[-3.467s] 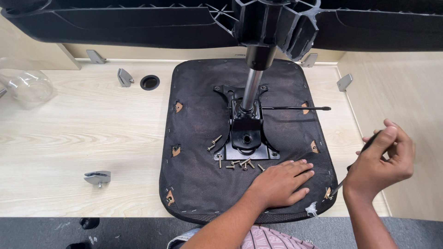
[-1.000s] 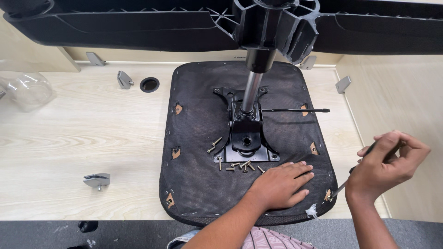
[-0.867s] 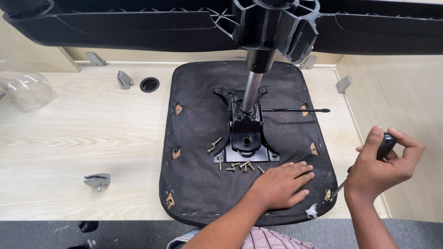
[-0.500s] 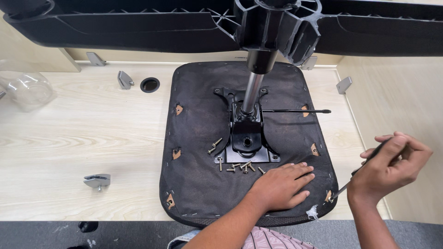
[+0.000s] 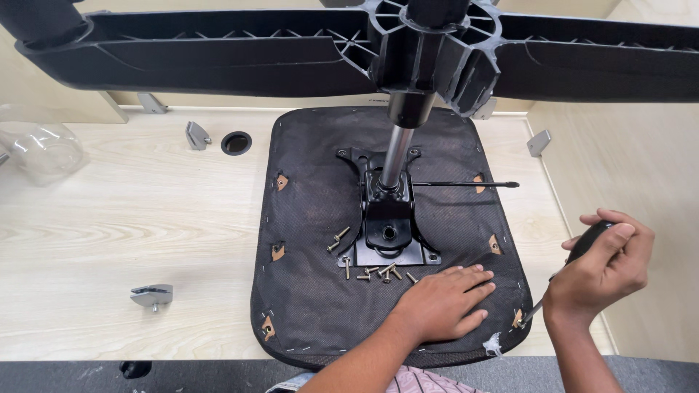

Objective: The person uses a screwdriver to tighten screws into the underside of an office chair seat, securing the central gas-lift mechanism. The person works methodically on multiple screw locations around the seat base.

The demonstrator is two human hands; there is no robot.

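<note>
An upturned black chair seat (image 5: 313, 218) lies on a pale wooden table (image 5: 131, 225). A black metal mechanism plate (image 5: 388, 233) with a silver gas column (image 5: 395, 156) is fixed at its middle, and the black star base (image 5: 437, 44) spreads overhead. Several loose screws (image 5: 378, 272) lie in front of the plate. My left hand (image 5: 444, 302) presses flat on the seat near its front edge. My right hand (image 5: 604, 266) grips a black-handled screwdriver (image 5: 582, 247), whose tip touches the seat's front right corner (image 5: 518, 319).
A thin black lever (image 5: 466, 184) sticks out right from the mechanism. Grey metal brackets (image 5: 151, 295) (image 5: 196, 135) (image 5: 539, 142) lie on the table, beside a round cable hole (image 5: 236, 143). A clear plastic bag (image 5: 40, 149) sits at far left.
My right hand has shifted its grip and turned around the screwdriver handle while the tip stays at the seat's corner. My left hand has stayed flat on the seat.
</note>
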